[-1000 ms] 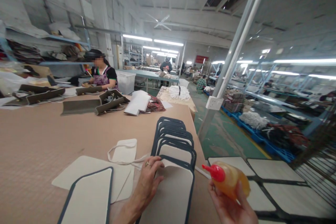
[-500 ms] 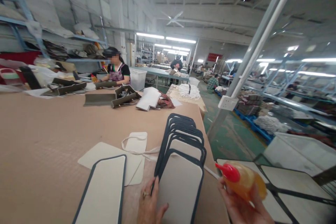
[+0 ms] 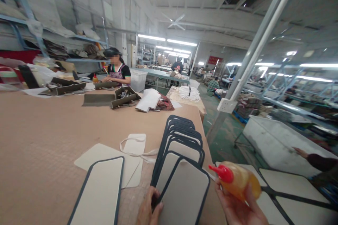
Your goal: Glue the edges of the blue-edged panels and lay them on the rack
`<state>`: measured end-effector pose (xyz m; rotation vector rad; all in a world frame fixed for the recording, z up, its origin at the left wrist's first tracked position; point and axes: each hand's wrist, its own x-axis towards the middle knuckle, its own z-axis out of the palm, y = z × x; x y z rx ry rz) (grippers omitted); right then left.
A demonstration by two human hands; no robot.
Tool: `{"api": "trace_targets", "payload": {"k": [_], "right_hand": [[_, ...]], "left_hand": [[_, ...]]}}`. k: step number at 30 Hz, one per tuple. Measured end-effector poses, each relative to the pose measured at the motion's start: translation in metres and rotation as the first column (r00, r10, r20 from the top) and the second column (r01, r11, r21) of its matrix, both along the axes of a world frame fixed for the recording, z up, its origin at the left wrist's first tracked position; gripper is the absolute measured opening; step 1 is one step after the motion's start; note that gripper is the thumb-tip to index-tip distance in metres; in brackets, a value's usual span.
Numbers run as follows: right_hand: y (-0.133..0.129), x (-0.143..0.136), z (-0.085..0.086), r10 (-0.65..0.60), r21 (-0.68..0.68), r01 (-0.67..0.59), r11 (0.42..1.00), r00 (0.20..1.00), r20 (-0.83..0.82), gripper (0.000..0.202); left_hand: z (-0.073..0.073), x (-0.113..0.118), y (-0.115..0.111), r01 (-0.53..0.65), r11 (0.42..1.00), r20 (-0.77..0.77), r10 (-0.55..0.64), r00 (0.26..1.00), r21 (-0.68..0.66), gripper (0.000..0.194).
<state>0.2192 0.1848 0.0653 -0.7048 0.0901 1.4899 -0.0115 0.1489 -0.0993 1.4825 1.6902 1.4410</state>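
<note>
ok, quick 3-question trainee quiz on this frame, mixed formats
1. True or false: the right hand holds a glue bottle with a red nozzle.
2. Multiple choice: the left hand touches (a) the white cord, (b) the nearest dark-edged panel of the overlapping row, (c) the grey bin.
3. Fill in: a single dark-edged panel lies on the table to the ____ of the row.

Key: 1 true; 2 b; 3 left.

Tan table (image 3: 47, 130), trimmed panels (image 3: 182, 147), white sheets (image 3: 105, 154)
</note>
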Motion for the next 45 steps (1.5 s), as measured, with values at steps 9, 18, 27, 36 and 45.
{"api": "trace_targets", "payload": {"k": [9, 18, 27, 36, 45], "right_hand": [[-0.006, -0.003, 0.017, -0.102, -0.012, 0.103, 0.995, 0.994, 0.036, 0.027], [-0.023, 0.020, 0.023, -0.172, 0.178, 0.138, 0.974, 0.966, 0.194, 0.040], [-0.053, 0.027, 0.030, -0.297, 0.183, 0.265, 0.947, 0.938, 0.177, 0.051], [-0.074, 0.036, 0.015, -0.471, 0.302, 0.378, 0.875, 0.808, 0.353, 0.075], [-0.080, 0.048, 0.012, -0.489, 0.475, 0.248, 0.845, 0.717, 0.497, 0.068]], "left_hand": [[0.031, 0.017, 0.015, 0.045, 0.999, 0.013, -0.046, 0.999, 0.026, 0.040], [0.112, -0.012, 0.024, 0.282, 0.957, -0.150, -0.270, 0.951, 0.063, 0.042], [0.177, -0.005, 0.001, 0.622, 0.781, -0.076, -0.624, 0.778, -0.051, 0.048], [0.212, -0.010, -0.018, 0.693, 0.707, -0.027, -0.703, 0.711, -0.142, 0.042], [0.224, -0.017, -0.028, 0.739, 0.615, -0.072, -0.780, 0.622, -0.274, 0.045]]}}
